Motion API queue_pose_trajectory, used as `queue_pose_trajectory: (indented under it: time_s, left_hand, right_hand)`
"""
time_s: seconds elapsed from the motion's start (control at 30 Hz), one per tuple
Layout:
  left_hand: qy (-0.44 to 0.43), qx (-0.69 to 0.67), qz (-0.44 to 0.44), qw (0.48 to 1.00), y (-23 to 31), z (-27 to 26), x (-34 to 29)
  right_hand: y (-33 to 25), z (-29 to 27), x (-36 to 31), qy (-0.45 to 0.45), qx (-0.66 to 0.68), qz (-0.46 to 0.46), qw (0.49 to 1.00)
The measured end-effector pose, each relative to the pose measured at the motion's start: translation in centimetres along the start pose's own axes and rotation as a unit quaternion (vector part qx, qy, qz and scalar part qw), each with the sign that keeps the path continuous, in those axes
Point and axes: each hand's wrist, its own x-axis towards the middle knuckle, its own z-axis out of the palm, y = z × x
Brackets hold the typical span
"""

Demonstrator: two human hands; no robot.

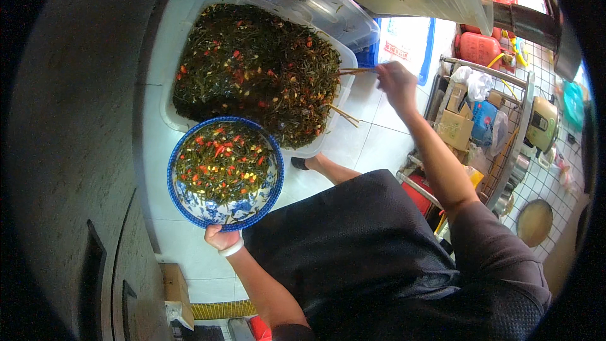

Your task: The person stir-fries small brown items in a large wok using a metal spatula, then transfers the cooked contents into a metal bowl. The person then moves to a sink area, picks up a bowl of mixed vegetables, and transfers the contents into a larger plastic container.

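Note:
My left hand [222,238], with a white bangle at the wrist, is closed on the near rim of a blue-and-white patterned bowl [276,180]. In the bowl lies a heap of chopped dark green pickled vegetables [218,164] with red chilli and pale yellow bits. The bowl overlaps the near-left corner of a large translucent plastic tub [346,57], filled with the same mix. My right hand [398,85], a little blurred, is closed on wooden chopsticks [355,71] at the tub's right edge. Another pair of chopsticks [344,115] rests over that edge, nearer me.
A clear plastic lid [328,9] leans behind the tub. A dark cabinet [82,120] runs along the left. To the right stands a metal rack [524,113] with cardboard boxes [454,127] and bags. A red gas cylinder [478,48] stands farther back. White tiles [344,148] cover the floor.

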Motion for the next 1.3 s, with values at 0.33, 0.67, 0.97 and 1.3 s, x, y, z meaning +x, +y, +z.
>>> queue_pose_trajectory:
  time_s: [0.33, 0.67, 0.97, 1.3]
  left_hand:
    - [0.019, -0.004, -0.001, 1.0, 0.1, -0.3, 0.2]
    - [0.024, -0.011, 0.011, 1.0, 0.1, -0.2, 0.6]
    - [0.004, -0.013, -0.008, 1.0, 0.4, 0.6, 0.7]
    - [0.027, 0.005, 0.004, 1.0, 0.3, 1.2, 0.4]
  right_hand:
    - [8.0, 5.1, -4.2, -0.049, -0.083, 0.144, 0.985]
    - [2.8, 4.6, -5.5, -0.358, -0.379, 0.028, 0.853]
    - [3.3, 8.9, -10.9, -0.328, 0.086, 0.433, 0.835]
    - [-3.0, 10.1, -7.6, -0.242, 0.344, 0.478, 0.771]
